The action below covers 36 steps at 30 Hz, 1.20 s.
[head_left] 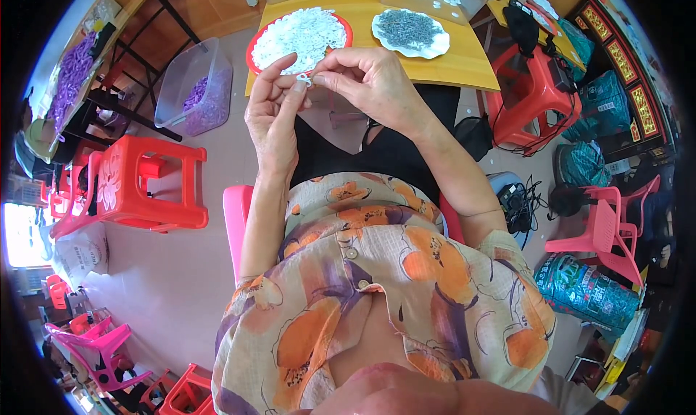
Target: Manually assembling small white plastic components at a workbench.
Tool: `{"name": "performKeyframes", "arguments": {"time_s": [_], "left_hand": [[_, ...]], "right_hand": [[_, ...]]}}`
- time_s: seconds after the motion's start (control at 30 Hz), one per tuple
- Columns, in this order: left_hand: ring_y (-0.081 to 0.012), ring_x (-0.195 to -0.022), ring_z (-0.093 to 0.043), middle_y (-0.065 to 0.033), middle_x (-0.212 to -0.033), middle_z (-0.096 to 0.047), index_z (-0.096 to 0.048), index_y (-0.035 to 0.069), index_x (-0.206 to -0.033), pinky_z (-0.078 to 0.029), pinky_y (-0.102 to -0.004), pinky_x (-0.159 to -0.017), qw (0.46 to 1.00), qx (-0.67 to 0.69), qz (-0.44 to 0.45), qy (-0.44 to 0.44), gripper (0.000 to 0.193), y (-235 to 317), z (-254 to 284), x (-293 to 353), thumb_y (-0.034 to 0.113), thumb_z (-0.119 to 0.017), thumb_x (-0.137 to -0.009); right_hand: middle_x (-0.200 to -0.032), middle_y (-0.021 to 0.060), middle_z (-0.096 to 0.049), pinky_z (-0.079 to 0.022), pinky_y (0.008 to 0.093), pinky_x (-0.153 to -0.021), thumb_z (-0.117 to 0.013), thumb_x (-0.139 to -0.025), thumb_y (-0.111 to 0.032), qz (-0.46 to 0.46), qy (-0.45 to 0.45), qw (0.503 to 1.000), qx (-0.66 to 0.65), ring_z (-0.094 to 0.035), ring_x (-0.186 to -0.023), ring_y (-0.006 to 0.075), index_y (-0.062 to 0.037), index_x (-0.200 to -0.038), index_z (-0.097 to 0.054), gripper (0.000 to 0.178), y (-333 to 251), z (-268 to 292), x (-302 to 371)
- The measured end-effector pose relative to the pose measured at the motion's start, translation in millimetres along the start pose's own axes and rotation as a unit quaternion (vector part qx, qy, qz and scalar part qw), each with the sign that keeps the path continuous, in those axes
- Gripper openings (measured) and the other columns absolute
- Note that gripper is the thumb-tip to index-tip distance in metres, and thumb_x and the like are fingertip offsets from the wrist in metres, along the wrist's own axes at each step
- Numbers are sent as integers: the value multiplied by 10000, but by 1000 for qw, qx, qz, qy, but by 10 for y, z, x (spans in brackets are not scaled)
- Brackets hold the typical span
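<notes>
Floral blouse (377, 284); hands clear of table edge (464, 81).

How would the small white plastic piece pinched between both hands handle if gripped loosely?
The small white plastic piece looks tiny and probably very light, pinched by fingers of both hands. Likely stiff, smooth, easily dropped.

small white ring-shaped piece (305, 79), pinched between both hands' fingertips, held above the lap

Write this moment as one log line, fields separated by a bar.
left hand: pinching small white part | right hand: pinching same part | red tray: white parts | white plate: grey parts | table: yellow
</notes>
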<state>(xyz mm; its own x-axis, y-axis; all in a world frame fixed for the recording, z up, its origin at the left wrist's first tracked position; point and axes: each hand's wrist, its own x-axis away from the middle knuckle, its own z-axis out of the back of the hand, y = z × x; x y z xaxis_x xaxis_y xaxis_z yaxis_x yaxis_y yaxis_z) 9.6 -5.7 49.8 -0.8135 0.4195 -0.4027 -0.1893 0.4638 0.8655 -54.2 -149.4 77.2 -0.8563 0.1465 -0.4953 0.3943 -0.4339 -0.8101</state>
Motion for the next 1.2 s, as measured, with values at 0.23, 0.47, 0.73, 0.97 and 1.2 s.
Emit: {"name": "performKeyframes", "arguments": {"time_s": [0.23,0.47,0.73,0.97,1.2], "left_hand": [[-36,-677,-485,8,-793,-568,-528,6,-1166,-408,-164,-629,1000,-26,-17,-1,330,18,3,11,-12,-569,-839],[-31,-683,-507,17,-757,-575,-532,18,-1139,-419,-164,-635,994,-100,-36,-1,314,25,-7,29,-20,-578,-831],[-31,-676,-515,7,-762,-593,-517,21,-1134,-425,-172,-641,990,-131,-47,-30,313,5,-16,-13,-30,-572,-830],[-38,-746,-542,3,-829,-598,-504,17,-1169,-436,-174,-659,988,-142,-57,-27,366,-61,50,25,-20,-592,-816],[-31,-634,-529,-1,-728,-612,-642,1,-934,-432,-185,-579,996,-84,-21,-7,129,-30,10,44,56,-628,-817]], "right_hand": [[-719,19,-629,-454,197,-596,-630,-825,-85,6,3,1000,17,-546,-640,46,11,-887,-654,117,10,-13,7],[-725,89,-648,-478,239,-609,-633,-802,-63,66,15,992,105,-594,-646,106,26,-858,-652,107,23,-5,24],[-727,101,-649,-475,256,-607,-631,-787,-55,51,-7,993,108,-600,-638,126,32,-846,-646,106,40,40,-30],[-705,102,-641,-456,265,-564,-639,-793,-106,6,-6,997,71,-583,-598,130,14,-841,-651,130,18,37,-13],[-701,-7,-593,-411,194,-544,-597,-834,-55,-59,-24,997,43,-517,-614,43,35,-888,-638,113,-104,60,37]]}}
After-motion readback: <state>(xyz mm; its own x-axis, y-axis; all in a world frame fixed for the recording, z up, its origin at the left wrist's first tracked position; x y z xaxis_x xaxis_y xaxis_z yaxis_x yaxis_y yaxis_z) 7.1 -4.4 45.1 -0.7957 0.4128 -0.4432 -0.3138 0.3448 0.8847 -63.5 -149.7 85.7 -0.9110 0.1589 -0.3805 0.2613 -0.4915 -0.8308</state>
